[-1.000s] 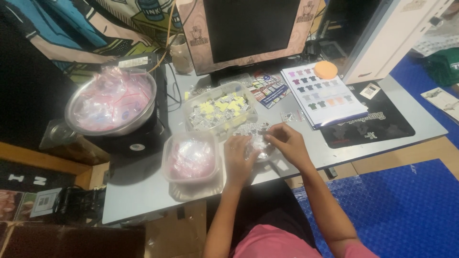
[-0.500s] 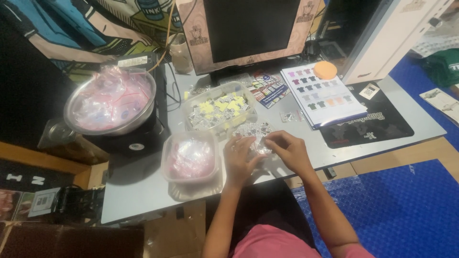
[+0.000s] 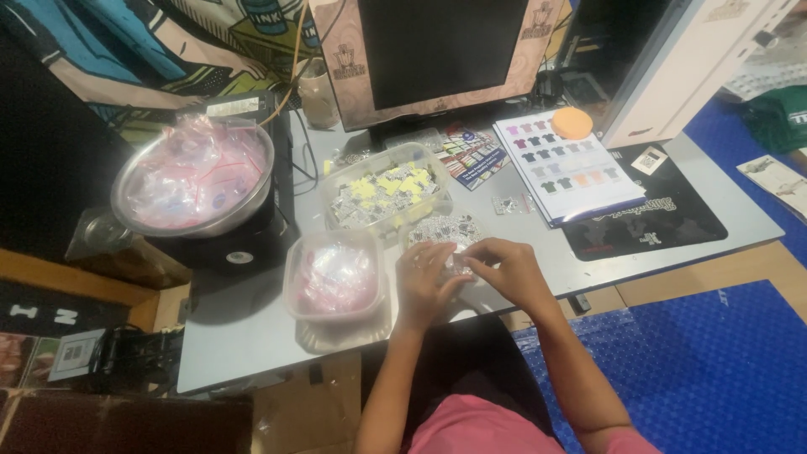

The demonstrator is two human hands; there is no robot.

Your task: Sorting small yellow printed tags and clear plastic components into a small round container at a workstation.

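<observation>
Steel bowl: we see a round shiny metal bowl (image 3: 195, 181) at the far left, standing on a black box, heaped with crumpled clear and pink plastic bags.
Near tub: a clear square plastic tub (image 3: 334, 276) sits just beside our left hand (image 3: 424, 284), holding more pinkish plastic bags.
Far tub: a clear rectangular plastic tub (image 3: 386, 192) lies beyond our hands, filled with small silvery packets and yellow slips.
Loose pile: a small heap of silvery packets (image 3: 445, 229) rests on the grey tabletop (image 3: 244, 324) between the far tub and our hands.
Packet in hand: a small clear plastic packet (image 3: 455, 263) lies between both hands, low over the tabletop near its front edge.
Fingers: left fingers (image 3: 430, 255) and right-hand (image 3: 507, 271) fingers are curled in on the packet, pinching it from either side.
Right side: a sheet printed with coloured shirt shapes (image 3: 567, 166) carries an orange round disc (image 3: 572, 122), and a black mat (image 3: 647, 214) lies beside it.
Edges: our hands work close to the tabletop's front edge; a bare grey strip runs to the right of the right hand, in front of the mat.
Back: a dark monitor (image 3: 445, 50) stands behind the far tub.
</observation>
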